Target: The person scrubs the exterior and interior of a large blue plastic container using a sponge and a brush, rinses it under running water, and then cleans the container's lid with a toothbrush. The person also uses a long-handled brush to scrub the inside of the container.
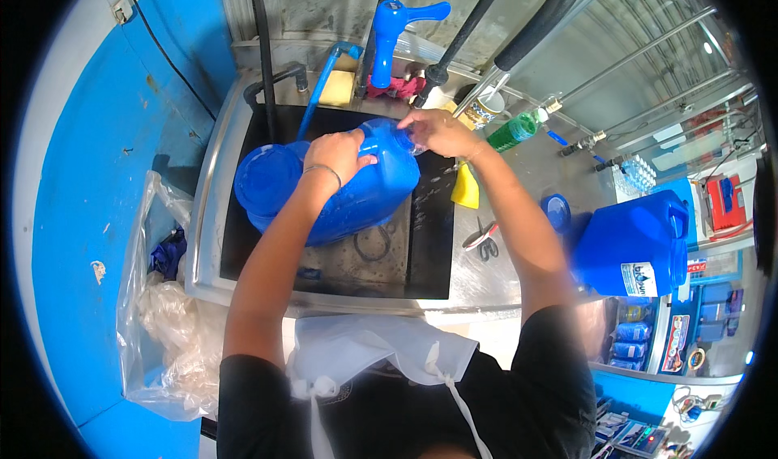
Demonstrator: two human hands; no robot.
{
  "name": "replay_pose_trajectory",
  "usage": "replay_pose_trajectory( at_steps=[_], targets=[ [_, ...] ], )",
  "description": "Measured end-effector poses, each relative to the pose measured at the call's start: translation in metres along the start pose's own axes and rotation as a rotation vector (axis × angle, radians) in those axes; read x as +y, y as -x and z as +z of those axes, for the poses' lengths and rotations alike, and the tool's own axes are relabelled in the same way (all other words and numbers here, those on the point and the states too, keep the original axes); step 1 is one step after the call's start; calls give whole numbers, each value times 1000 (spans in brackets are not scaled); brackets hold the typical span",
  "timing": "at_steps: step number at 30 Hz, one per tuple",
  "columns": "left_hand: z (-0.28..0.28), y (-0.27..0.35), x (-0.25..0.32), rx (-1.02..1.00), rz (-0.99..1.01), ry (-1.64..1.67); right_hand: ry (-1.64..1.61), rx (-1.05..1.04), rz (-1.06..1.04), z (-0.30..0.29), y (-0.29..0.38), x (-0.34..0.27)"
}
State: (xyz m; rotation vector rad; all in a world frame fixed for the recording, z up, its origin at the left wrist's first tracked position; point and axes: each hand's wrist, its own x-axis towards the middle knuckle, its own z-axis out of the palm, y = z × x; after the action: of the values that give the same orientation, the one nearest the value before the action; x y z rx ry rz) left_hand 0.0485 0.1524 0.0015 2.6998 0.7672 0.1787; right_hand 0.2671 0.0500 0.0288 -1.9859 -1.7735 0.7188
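A blue plastic water jug lies tilted over the sink, its neck pointing right. My left hand grips the jug by its handle. At the jug's mouth is my right hand, its fingers curled around the neck; whether they hold a cap or something else is hidden. Another round blue container stands against the jug's left side. Above them rises a tap with a blue lever handle. A yellow cloth or sponge rests just right of the sink, below my right wrist.
Scissors lie on the steel counter. A blue lid and a large blue jug are at the right. Behind my right hand are a mug and a bottle of green liquid. Plastic bags hang at left.
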Motion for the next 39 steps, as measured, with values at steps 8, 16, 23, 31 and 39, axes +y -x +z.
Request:
replay_pose_trajectory(
  at_steps=[8, 16, 23, 31, 39],
  targets=[
    [9, -9, 22, -49, 42, -28, -284, 121, 197, -8, 16, -1],
    [23, -9, 64, 105, 276, -194, -174, 241, 78, -1, 57, 14],
    [26, -42, 69, 195, 61, 256, -573, 524, 217, -1, 34, 23],
    [32, -51, 80, 31, 125, 190, -142, 533, 307, 22, 27, 14],
    [46, -73, 98, 32, 97, 113, 207, 981, 500, 46, 120, 45]
  ],
)
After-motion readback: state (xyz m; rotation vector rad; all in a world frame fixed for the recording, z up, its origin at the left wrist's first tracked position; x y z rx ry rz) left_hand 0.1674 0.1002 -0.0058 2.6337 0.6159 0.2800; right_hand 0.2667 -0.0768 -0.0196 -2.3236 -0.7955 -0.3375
